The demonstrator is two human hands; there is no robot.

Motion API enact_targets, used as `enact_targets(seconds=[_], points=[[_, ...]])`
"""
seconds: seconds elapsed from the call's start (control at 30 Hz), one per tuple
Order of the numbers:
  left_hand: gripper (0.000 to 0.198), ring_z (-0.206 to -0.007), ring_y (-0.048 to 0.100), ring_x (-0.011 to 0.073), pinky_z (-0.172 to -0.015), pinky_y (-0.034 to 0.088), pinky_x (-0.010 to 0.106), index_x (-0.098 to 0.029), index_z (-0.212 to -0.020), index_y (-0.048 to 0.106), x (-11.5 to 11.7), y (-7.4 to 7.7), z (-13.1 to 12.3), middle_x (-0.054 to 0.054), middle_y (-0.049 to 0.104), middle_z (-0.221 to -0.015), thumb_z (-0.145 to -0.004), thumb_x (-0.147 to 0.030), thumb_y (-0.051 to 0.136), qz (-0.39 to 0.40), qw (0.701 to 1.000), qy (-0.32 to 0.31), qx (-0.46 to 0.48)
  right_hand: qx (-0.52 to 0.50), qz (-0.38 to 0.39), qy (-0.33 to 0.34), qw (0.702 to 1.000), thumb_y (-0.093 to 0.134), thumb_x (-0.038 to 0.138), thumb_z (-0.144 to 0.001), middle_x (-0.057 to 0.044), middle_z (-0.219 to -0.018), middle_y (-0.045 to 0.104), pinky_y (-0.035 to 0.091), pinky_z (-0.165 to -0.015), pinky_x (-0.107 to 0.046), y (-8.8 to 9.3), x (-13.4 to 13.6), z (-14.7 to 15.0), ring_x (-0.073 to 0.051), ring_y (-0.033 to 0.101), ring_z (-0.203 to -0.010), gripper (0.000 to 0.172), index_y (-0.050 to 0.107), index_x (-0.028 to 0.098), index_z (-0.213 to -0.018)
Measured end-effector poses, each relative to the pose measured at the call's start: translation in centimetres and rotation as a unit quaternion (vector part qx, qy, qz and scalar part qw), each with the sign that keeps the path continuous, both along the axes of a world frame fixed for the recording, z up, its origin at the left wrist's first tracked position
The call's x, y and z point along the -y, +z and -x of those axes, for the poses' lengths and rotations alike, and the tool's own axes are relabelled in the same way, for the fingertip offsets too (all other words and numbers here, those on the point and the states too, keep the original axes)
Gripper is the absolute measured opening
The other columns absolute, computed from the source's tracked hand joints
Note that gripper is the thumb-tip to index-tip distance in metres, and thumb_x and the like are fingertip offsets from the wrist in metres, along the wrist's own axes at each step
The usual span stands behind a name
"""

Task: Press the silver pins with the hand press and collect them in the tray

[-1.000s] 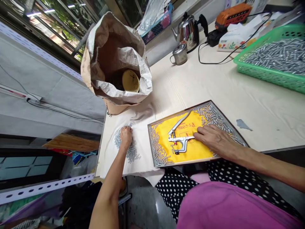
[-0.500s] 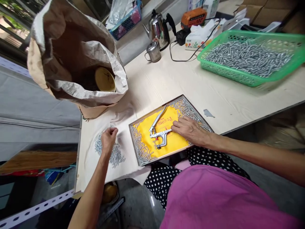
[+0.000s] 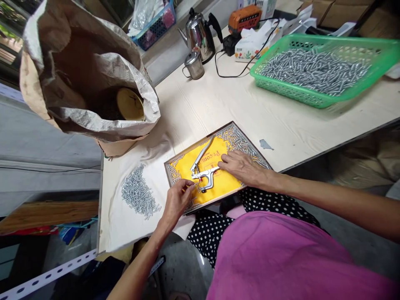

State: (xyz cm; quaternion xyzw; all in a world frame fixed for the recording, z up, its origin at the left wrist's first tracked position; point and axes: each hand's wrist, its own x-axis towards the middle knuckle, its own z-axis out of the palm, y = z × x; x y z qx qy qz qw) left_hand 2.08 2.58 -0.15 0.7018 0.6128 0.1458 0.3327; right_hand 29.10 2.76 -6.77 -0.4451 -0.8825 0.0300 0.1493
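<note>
Snap-fastener pliers (image 3: 208,178) with pale metal arms lie over a yellow sheet (image 3: 225,183) in a shallow tray (image 3: 215,199). My right hand (image 3: 239,167) is closed on the end of their lower handle, while the upper handle stands spread away. At the jaw side, my left hand (image 3: 178,199) pinches a small metal pin (image 3: 195,183) between thumb and fingers, close to the jaw. Many small metal pins (image 3: 239,139) lie along the tray's edges. Left of the tray, a heap of similar pins (image 3: 137,191) rests on a white cloth (image 3: 115,225).
A large open paper sack (image 3: 125,137) stands at the back left. Behind are a metal kettle (image 3: 200,35), a small lidded metal cup (image 3: 194,66) and an orange battery (image 3: 244,18) with a cord. A green basket (image 3: 290,91) of metal pieces sits at the right.
My left hand has moved right, from the heap on the cloth to the pliers' jaw. My right hand keeps its hold on the handle. The whole view has shifted slightly.
</note>
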Motion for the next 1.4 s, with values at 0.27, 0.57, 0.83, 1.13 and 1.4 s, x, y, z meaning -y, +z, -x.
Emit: enact_targets(seconds=[0.27, 0.57, 0.83, 1.13, 1.4], points=[[0.034, -0.072, 0.066, 0.0183, -0.068, 0.050, 0.028, -0.017, -0.079, 0.075, 1.3, -2.1, -2.5, 0.006, 0.075, -0.080, -0.071, -0.051, 0.074, 0.079, 0.981, 0.150, 0.099, -0.012, 0.024, -0.001, 1.000, 0.047, 0.014, -0.101, -0.009, -0.093, 0.064, 0.033, -0.078, -0.035, 0.1, 0.0, 0.0, -0.020, 0.052, -0.085, 0.020, 0.067, 0.018, -0.102], [0.050, -0.053, 0.048, 0.0107, -0.049, 0.034, 0.023, -0.015, -0.074, 0.073, 0.9, -2.5, -2.6, -0.001, 0.061, -0.060, -0.061, -0.063, 0.079, 0.134, 0.964, 0.199, 0.113, 0.008, 0.021, -0.002, 1.000, 0.043, 0.013, -0.101, -0.008, -0.091, 0.064, 0.035, -0.077, -0.036, 0.4, 0.1, 0.1, -0.021, 0.053, -0.083, 0.024, 0.066, 0.018, -0.100], [0.057, -0.047, 0.040, 0.0085, -0.044, 0.030, 0.022, -0.015, -0.064, 0.067, 0.3, -2.2, -2.8, -0.003, 0.052, -0.053, -0.053, -0.070, 0.080, 0.186, 0.959, 0.188, 0.103, 0.014, 0.036, -0.006, 0.999, 0.042, 0.012, -0.101, -0.009, -0.092, 0.065, 0.035, -0.077, -0.036, 0.7, 0.1, 0.2, -0.021, 0.054, -0.084, 0.025, 0.066, 0.018, -0.103], [0.055, -0.045, 0.041, 0.0084, -0.044, 0.031, 0.022, -0.015, -0.063, 0.066, 0.1, -2.1, -3.0, -0.002, 0.053, -0.051, -0.053, -0.068, 0.079, 0.206, 0.957, 0.182, 0.095, -0.006, 0.060, -0.008, 0.998, 0.052, 0.016, -0.099, -0.011, -0.101, 0.066, 0.039, -0.083, -0.038, 0.9, -0.2, 0.0, -0.023, 0.055, -0.093, 0.018, 0.069, 0.018, -0.106], [0.049, -0.047, 0.046, 0.0101, -0.044, 0.039, 0.022, -0.015, -0.065, 0.066, 0.5, -2.2, -3.4, -0.001, 0.055, -0.053, -0.056, -0.061, 0.078, 0.186, 0.956, 0.211, 0.087, 0.026, 0.023, 0.035, 0.999, 0.078, 0.061, -0.077, -0.022, -0.149, 0.047, 0.036, -0.106, -0.054, 1.8, -5.0, -0.6, -0.042, 0.040, -0.134, 0.085, 0.053, 0.011, -0.140]])
